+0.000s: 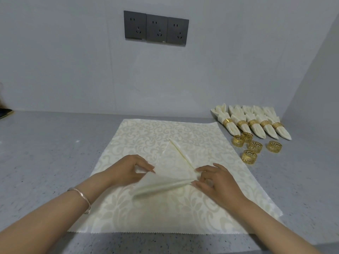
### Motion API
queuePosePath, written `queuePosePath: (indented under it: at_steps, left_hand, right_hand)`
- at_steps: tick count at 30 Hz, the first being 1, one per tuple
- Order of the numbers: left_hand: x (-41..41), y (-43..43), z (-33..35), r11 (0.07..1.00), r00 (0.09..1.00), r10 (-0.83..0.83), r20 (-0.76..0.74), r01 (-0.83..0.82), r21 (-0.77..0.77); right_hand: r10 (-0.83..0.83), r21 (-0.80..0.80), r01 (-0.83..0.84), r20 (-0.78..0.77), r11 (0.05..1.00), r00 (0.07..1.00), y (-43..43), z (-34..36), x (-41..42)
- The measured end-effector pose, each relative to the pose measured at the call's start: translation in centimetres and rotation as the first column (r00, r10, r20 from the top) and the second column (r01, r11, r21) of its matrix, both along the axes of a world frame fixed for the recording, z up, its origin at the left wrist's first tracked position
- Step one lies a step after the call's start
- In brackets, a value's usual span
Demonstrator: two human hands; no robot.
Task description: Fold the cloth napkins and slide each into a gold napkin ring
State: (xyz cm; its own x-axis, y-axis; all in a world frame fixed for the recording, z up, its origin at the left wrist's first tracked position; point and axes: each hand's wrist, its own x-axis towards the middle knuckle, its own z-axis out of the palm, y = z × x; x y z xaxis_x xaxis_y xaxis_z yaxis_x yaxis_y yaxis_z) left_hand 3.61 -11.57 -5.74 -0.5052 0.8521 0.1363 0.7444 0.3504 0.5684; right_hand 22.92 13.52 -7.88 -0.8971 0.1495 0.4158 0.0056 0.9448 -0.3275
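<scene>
no text legible from where i look. sockets (156,28): small marks on the lower edges, too tiny to read. rings (255,146): fret pattern only, no lettering i can make out.

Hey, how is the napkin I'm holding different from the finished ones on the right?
The held napkin is a loose, wide, half-folded shape; the five finished napkins are narrow, pointed bundles. The held napkin has no ring; each finished one wears a gold ring. The left hand and right hand pinch the held napkin on the patterned cloth; the finished ones lie untouched on the counter. All look the same cream fabric.
</scene>
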Motion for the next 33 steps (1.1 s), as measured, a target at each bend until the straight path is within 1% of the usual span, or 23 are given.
queuePosePath:
  at_steps: [2, 5, 9, 11, 13, 15, 18, 20, 23, 25, 27, 29, 31, 33]
  left_hand:
    - [0.2, 0.7, 0.2, 0.998, 0.996, 0.052, 0.072, -0.054, 0.028]
    - [-0.2, 2.5, 0.3, 0.988, 0.982, 0.153, 0.109, -0.154, -0.001]
    - [-0.7, 4.5, 0.1, 0.968, 0.946, 0.249, 0.206, -0.247, -0.039]
    - [-0.8, 5.1, 0.0, 0.964, 0.933, 0.265, 0.241, -0.264, -0.039]
    - [-0.6, 5.5, 0.0, 0.963, 0.925, 0.265, 0.273, -0.27, -0.019]
    - [-0.4, 6.0, -0.1, 0.961, 0.923, 0.262, 0.281, -0.276, 0.007]
    - [-0.5, 6.9, -0.4, 0.953, 0.922, 0.277, 0.271, -0.299, 0.041]
    - [-0.9, 7.5, -0.7, 0.944, 0.914, 0.306, 0.266, -0.328, 0.04]
    - [-1.5, 8.4, -0.8, 0.914, 0.896, 0.388, 0.216, -0.405, 0.036]
    - [-1.8, 9.1, -0.5, 0.893, 0.888, 0.436, 0.148, -0.447, 0.048]
    - [-2.1, 10.1, -0.2, 0.896, 0.895, 0.436, 0.096, -0.442, 0.049]
    - [-2.3, 11.0, 0.0, 0.903, 0.904, 0.422, 0.061, -0.426, 0.055]
    - [-2.2, 11.8, -0.2, 0.899, 0.902, 0.431, 0.031, -0.432, 0.065]
    - [-1.4, 12.0, -0.6, 0.895, 0.898, 0.44, 0.021, -0.44, 0.076]
  right_hand:
    - [-0.02, -0.085, 0.02, -0.001, 0.996, 1.0, 0.0, 0.1, -0.3]
    - [-0.059, -0.235, 0.055, -0.01, 0.97, 0.998, -0.1, 0.1, -0.9]
    - [-0.066, -0.364, 0.04, -0.06, 0.93, 0.996, 0.3, 0.1, -1.7]
    - [-0.077, -0.395, 0.048, -0.059, 0.917, 0.995, 1.1, 0.4, -2.7]
    - [-0.133, -0.391, 0.108, -0.038, 0.914, 0.99, 2.7, 0.6, -4.2]
    - [-0.176, -0.372, 0.179, 0.043, 0.911, 0.983, 4.6, 0.8, -5.7]
    - [-0.203, -0.407, 0.259, 0.177, 0.876, 0.963, 6.6, 0.8, -7.3]
    - [-0.221, -0.423, 0.288, 0.202, 0.859, 0.954, 7.4, 0.9, -7.5]
    - [-0.254, -0.414, 0.296, 0.154, 0.861, 0.955, 7.5, 1.1, -6.6]
    - [-0.231, -0.47, 0.251, 0.102, 0.846, 0.968, 7.0, 1.3, -5.5]
    - [-0.166, -0.569, 0.189, 0.092, 0.8, 0.982, 6.2, 1.3, -4.3]
    - [-0.094, -0.64, 0.145, 0.113, 0.755, 0.989, 5.4, 1.1, -3.3]
    - [-0.069, -0.662, 0.131, 0.12, 0.738, 0.99, 4.9, 0.9, -2.8]
    - [-0.102, -0.647, 0.147, 0.106, 0.748, 0.989, 4.9, 0.9, -3.1]
